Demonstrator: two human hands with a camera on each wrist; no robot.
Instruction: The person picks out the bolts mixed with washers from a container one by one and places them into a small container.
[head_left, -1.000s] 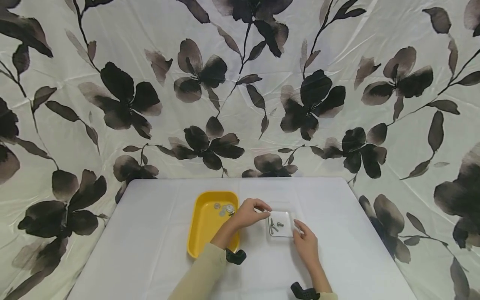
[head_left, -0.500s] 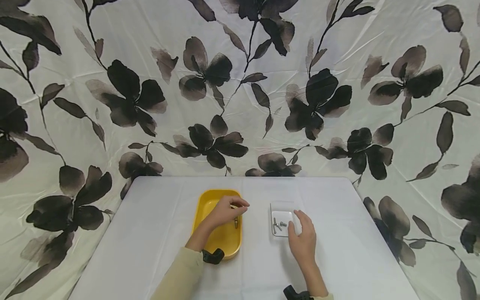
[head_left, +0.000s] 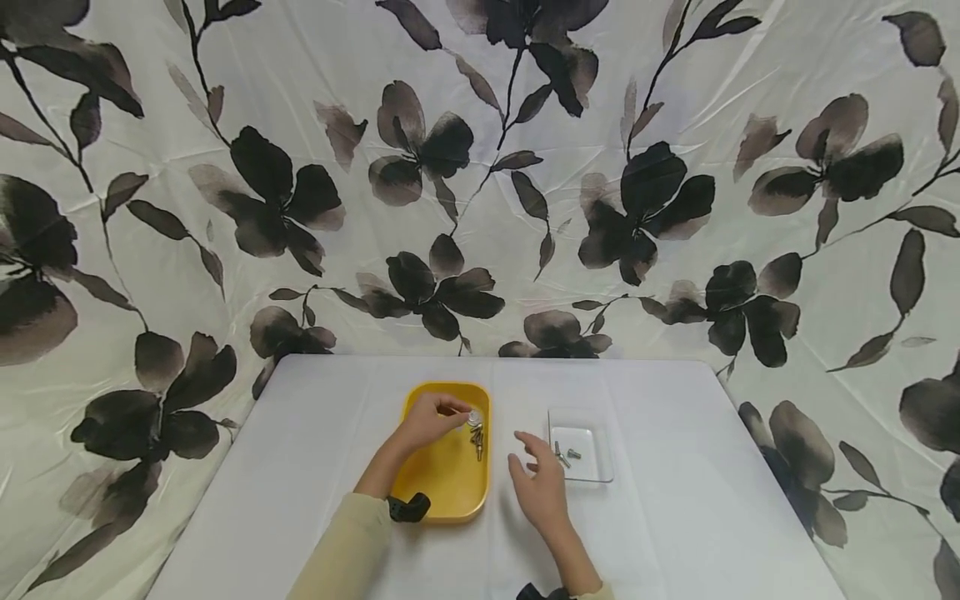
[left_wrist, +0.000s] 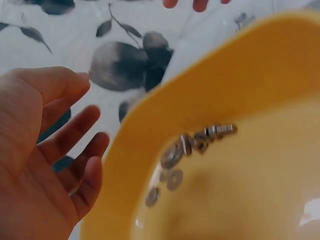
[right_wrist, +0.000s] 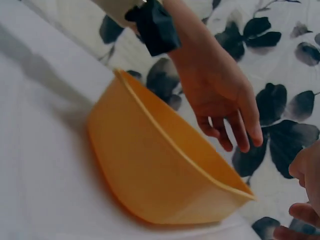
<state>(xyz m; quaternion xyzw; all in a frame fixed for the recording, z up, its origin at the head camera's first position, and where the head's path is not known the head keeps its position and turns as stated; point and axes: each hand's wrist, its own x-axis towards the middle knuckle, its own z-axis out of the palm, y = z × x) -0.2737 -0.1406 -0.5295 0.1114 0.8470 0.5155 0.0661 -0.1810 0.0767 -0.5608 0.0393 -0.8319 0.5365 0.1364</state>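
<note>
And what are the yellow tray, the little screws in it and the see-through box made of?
The yellow tray: probably plastic, smooth and glossy, with a glint inside.
The screws: likely metal, silvery and shiny, with ridges on one.
The box: perhaps clear plastic, since white shows through its walls, but it could be glass.

yellow tray [head_left: 446,485] smooth plastic, glossy highlight inside, bolts [left_wrist: 225,129] and washers [left_wrist: 174,179] shiny metal, small box [head_left: 597,454] clear smooth plastic, screws [head_left: 573,454] in it metal, table cover [head_left: 690,517] matt cloth, floral backdrop [head_left: 322,75] wrinkled, slight sheen, wrist mount [head_left: 409,507] dull black
</note>
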